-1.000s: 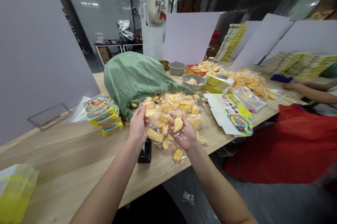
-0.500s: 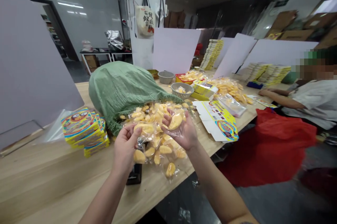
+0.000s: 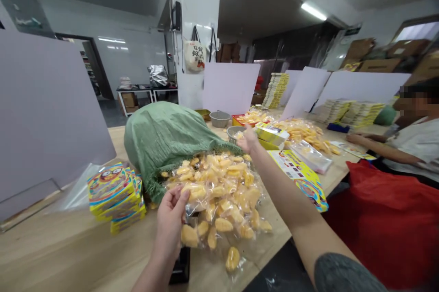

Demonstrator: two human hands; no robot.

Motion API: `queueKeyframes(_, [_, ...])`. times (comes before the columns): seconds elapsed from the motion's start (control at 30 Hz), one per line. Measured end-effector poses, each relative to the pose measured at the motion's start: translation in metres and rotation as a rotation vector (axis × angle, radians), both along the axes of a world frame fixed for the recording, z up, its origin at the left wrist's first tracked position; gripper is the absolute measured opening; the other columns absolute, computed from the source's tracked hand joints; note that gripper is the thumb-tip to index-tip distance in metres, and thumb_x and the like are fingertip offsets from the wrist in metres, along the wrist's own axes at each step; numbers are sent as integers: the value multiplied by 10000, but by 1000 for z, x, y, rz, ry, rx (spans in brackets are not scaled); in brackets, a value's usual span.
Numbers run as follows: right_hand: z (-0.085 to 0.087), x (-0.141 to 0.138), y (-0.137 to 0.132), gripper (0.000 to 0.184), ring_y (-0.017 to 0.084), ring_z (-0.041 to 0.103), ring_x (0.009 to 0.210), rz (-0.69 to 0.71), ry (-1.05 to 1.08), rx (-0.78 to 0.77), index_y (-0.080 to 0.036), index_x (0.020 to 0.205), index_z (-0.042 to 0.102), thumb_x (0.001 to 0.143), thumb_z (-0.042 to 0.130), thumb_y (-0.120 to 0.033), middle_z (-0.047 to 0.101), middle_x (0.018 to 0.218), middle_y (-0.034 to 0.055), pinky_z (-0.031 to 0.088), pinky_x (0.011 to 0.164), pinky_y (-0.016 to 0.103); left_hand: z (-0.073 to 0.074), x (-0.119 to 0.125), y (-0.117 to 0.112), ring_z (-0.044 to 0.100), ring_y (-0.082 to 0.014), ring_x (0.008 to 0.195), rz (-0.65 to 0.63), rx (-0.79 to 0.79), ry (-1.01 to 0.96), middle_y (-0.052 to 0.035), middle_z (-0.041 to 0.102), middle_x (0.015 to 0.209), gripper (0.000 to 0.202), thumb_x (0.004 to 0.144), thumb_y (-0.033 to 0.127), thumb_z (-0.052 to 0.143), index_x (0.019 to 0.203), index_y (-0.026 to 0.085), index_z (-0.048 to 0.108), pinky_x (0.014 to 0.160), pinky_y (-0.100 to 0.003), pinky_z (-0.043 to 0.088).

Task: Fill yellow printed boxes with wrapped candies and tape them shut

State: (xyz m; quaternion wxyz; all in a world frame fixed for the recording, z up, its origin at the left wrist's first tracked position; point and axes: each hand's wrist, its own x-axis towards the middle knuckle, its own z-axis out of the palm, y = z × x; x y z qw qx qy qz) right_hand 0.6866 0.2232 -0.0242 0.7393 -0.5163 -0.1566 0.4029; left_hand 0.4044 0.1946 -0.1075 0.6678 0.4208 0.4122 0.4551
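My left hand (image 3: 171, 214) pinches a clear-wrapped yellow piece (image 3: 195, 191) between thumb and fingers. It is at the left side of a heap of similar wrapped yellow pieces (image 3: 226, 212), which spills from the mouth of a green woven sack (image 3: 164, 130). My right hand (image 3: 249, 140) is stretched out to a small grey basket (image 3: 234, 133) that has a few wrapped pieces in it. Motion blurs its fingers, so I cannot make out whether they hold anything.
Yellow cartoon boxes (image 3: 115, 191) are stacked at the left. A flattened carton (image 3: 298, 173), plastic bags (image 3: 310, 156) and another heap of pieces (image 3: 305, 132) lie to the right. A black object (image 3: 180, 267) stands near me. A co-worker (image 3: 411, 136) sits at far right.
My right hand has moved from above the heap, where a wrapped piece lay in its open palm, forward to the grey basket. My left hand keeps its pinch. The view has tilted up.
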Motion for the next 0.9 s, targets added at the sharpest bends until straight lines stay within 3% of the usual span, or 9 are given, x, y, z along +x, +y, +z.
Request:
queueKeyframes(0.1, [-36, -53, -26, 265, 204, 645, 747, 280, -47, -113, -112, 905, 638, 769, 706, -329, 679, 818, 104, 534, 665, 326, 0, -2, 4, 332, -21, 429, -13, 9, 42, 67, 519, 619, 585, 589, 528, 793, 977, 141, 587, 384, -140, 252])
queueKeyframes(0.17, [-60, -93, -52, 293, 204, 653, 782, 638, -176, -121, -137, 906, 662, 743, 724, -372, 687, 891, 88, 537, 644, 312, 4, -4, 5, 461, -53, 513, -60, 16, 58, 20, 595, 715, 566, 583, 485, 809, 972, 132, 599, 438, -149, 344])
queueKeyframes(0.23, [-71, -122, -75, 299, 169, 650, 746, 809, -356, -49, -166, 923, 658, 751, 710, -405, 682, 869, 46, 527, 611, 270, 10, -3, 3, 520, -67, 580, -92, 14, 27, -16, 632, 825, 557, 571, 439, 823, 980, 127, 608, 480, -155, 382])
queueKeyframes(0.43, [-64, -139, -98, 366, 135, 635, 594, 687, -325, -111, -161, 913, 607, 740, 701, -469, 675, 713, 25, 500, 555, 252, 26, -13, 1, 283, 12, 368, -124, -227, -189, 48, 546, 766, 521, 680, 566, 682, 995, 165, 575, 360, -168, 166])
queueKeyframes(0.5, [-65, -137, -101, 370, 125, 620, 554, 652, -260, -147, -161, 845, 585, 705, 730, -471, 661, 674, 15, 488, 535, 245, 26, -30, 2, 274, 16, 363, -190, -201, -97, 34, 551, 777, 518, 684, 571, 682, 974, 153, 586, 359, -178, 135])
queueKeyframes(0.63, [-74, -134, -112, 399, 105, 584, 510, 396, -92, -156, -194, 754, 498, 647, 781, -454, 621, 614, -27, 455, 499, 222, 19, -75, 4, 234, 22, 381, -259, -35, 152, 40, 521, 721, 522, 647, 520, 755, 981, 140, 626, 383, -175, 86])
queueKeyframes(0.7, [-81, -142, -117, 398, 106, 587, 538, 370, -60, -154, -193, 751, 501, 644, 787, -448, 634, 640, -17, 455, 518, 222, 16, -88, -2, 262, 6, 397, -295, -33, 213, 42, 527, 708, 556, 660, 519, 749, 1073, 169, 620, 392, -169, 122])
queueKeyframes(0.77, [-89, -159, -120, 371, 114, 591, 575, 469, -76, -146, -185, 775, 535, 679, 759, -465, 649, 683, 5, 454, 539, 232, 12, -89, -14, 374, -31, 456, -340, -20, 210, 25, 566, 718, 540, 668, 504, 747, 1080, 177, 626, 429, -170, 244])
queueKeyframes(0.9, [-98, -200, -126, 349, 158, 624, 806, 637, -263, -100, -193, 940, 604, 728, 728, -440, 668, 898, 38, 487, 719, 282, -2, -78, -39, 545, -121, 685, -227, 83, 110, -20, 626, 765, 376, 701, 484, 718, 852, 147, 647, 641, -227, 417])
